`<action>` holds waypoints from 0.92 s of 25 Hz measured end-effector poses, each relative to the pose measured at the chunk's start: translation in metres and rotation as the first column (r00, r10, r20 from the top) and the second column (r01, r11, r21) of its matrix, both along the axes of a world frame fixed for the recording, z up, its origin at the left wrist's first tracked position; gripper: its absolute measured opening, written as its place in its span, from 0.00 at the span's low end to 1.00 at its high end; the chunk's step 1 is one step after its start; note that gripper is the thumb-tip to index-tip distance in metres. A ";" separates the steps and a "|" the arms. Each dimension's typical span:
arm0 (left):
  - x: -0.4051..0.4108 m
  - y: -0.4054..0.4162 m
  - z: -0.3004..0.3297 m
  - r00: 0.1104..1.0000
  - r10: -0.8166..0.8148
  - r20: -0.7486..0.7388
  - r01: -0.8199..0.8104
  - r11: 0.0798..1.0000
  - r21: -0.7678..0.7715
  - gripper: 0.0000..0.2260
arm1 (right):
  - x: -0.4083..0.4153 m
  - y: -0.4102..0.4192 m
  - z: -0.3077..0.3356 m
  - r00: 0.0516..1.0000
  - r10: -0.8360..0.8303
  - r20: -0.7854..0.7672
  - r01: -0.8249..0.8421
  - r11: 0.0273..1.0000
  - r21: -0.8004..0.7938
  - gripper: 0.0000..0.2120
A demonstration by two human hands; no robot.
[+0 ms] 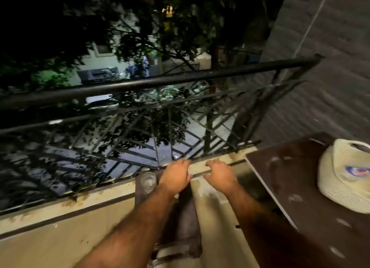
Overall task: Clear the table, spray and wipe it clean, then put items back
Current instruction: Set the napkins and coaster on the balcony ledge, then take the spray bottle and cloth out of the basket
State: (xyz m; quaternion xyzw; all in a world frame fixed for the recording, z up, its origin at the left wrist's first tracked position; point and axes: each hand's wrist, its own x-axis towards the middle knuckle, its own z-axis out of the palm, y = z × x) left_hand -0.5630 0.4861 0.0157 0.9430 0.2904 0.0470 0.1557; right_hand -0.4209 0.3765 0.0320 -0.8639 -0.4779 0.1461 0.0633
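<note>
Both hands reach toward railing [160, 81]: left hand [176, 176] and right hand [220, 174] loose-fingered, grasping nothing; cap [344, 175] on table [290, 179]

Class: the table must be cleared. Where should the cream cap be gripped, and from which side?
Grip the cream cap at its near left rim, coming from the left over the table edge: that rounded side faces the right hand, unobstructed. Likely easiest.

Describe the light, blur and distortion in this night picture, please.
Head view: dim, grainy light; the background beyond the railing is nearly black; both hands, left and right, are motion-blurred; wide-angle lens bows the rail; pale glare patches mark the dark table.
</note>
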 end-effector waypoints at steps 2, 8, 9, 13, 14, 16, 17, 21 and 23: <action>0.038 -0.014 0.036 0.994 -0.079 0.071 0.078 0.997 0.016 0.20 | 0.027 -0.023 0.035 0.998 -0.060 0.028 0.060 0.998 0.033 0.21; 0.151 -0.111 0.074 0.938 -0.339 0.077 0.336 0.941 0.040 0.20 | 0.110 -0.157 0.074 0.948 -0.315 0.047 0.310 0.947 0.083 0.16; 0.172 -0.131 0.076 0.925 -0.371 0.077 0.369 0.929 0.039 0.21 | 0.126 -0.183 0.075 0.930 -0.362 0.056 0.357 0.930 0.086 0.17; 0.257 -0.216 0.078 0.876 -0.472 0.102 0.471 0.882 0.028 0.22 | 0.189 -0.289 0.074 0.844 -0.528 0.090 0.524 0.849 0.070 0.20; 0.273 -0.234 0.077 0.870 -0.481 0.106 0.482 0.876 0.016 0.23 | 0.200 -0.309 0.073 0.824 -0.560 0.086 0.557 0.828 0.060 0.20; 0.308 -0.275 0.077 0.851 -0.509 0.130 0.514 0.858 -0.007 0.22 | 0.225 -0.353 0.070 0.784 -0.617 0.071 0.615 0.787 0.044 0.21; 0.323 -0.293 0.077 0.842 -0.523 0.132 0.530 0.848 -0.019 0.21 | 0.235 -0.373 0.068 0.762 -0.645 0.058 0.644 0.764 0.033 0.20; 0.376 -0.331 0.075 0.833 -0.543 0.104 0.551 0.832 -0.074 0.22 | 0.270 -0.419 0.059 0.687 -0.726 -0.006 0.725 0.686 0.065 0.20; 0.398 -0.335 0.069 0.834 -0.546 0.081 0.551 0.830 -0.089 0.23 | 0.282 -0.429 0.049 0.654 -0.755 -0.046 0.756 0.650 0.078 0.20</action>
